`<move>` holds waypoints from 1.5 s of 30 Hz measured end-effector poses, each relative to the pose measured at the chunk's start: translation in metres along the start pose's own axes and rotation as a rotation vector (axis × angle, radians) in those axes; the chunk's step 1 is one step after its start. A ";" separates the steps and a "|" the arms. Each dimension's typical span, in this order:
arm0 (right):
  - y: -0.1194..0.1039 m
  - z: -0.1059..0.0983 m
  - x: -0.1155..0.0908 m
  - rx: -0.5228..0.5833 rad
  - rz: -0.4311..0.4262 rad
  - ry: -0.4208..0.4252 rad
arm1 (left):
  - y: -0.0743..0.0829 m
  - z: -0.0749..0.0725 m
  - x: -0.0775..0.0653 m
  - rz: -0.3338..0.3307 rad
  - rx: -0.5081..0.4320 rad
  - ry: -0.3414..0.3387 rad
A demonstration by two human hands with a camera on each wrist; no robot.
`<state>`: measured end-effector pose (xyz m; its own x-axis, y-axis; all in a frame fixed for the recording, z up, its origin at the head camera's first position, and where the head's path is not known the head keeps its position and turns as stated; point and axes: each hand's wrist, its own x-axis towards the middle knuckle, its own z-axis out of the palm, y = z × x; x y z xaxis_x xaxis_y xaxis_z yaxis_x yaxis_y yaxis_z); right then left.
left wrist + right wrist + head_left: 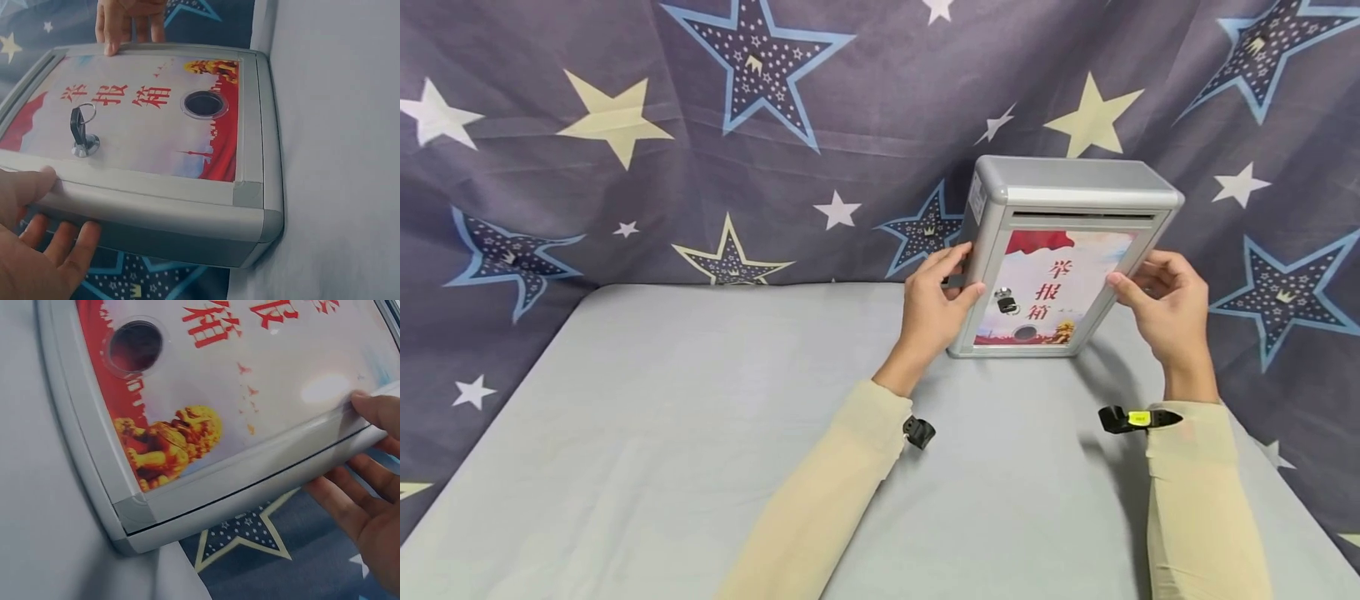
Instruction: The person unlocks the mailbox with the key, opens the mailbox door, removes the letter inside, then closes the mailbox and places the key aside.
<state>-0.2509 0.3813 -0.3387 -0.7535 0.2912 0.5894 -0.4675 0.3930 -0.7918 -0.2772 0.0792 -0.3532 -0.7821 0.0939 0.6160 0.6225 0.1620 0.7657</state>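
A silver metal report box (1078, 179) stands on the table's right side in the head view, its printed front facing me. That front has red characters, a slot near the top and a round dark window (204, 104) low down. A small key (78, 127) with a ring sits in the lock. My left hand (934, 300) grips the box's left side, thumb on the front edge and fingers along the side. Opposite it, my right hand (1172, 308) holds the right side, its thumb (375, 412) on the front frame and the fingers partly behind.
A pale grey cloth covers the table (685, 433). Close behind the box hangs a dark curtain (865, 108) with star patterns, which also runs along both sides. Black straps with small mounts (1138, 419) circle my sleeved wrists.
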 end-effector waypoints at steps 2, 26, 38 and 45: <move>-0.001 0.003 0.000 -0.032 -0.010 0.003 | -0.001 -0.002 0.001 -0.004 -0.005 -0.001; -0.031 0.033 -0.004 -0.061 -0.058 0.104 | 0.021 -0.043 0.022 0.000 -0.016 -0.012; -0.067 0.057 -0.013 -0.078 -0.066 0.128 | 0.024 -0.076 0.028 0.028 -0.092 -0.036; -0.093 0.076 -0.020 -0.033 -0.110 0.078 | 0.022 -0.097 0.029 0.014 -0.065 -0.049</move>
<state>-0.2270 0.2725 -0.2891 -0.6597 0.3109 0.6842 -0.5288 0.4548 -0.7166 -0.2837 -0.0095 -0.3008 -0.7726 0.1440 0.6183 0.6328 0.0963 0.7683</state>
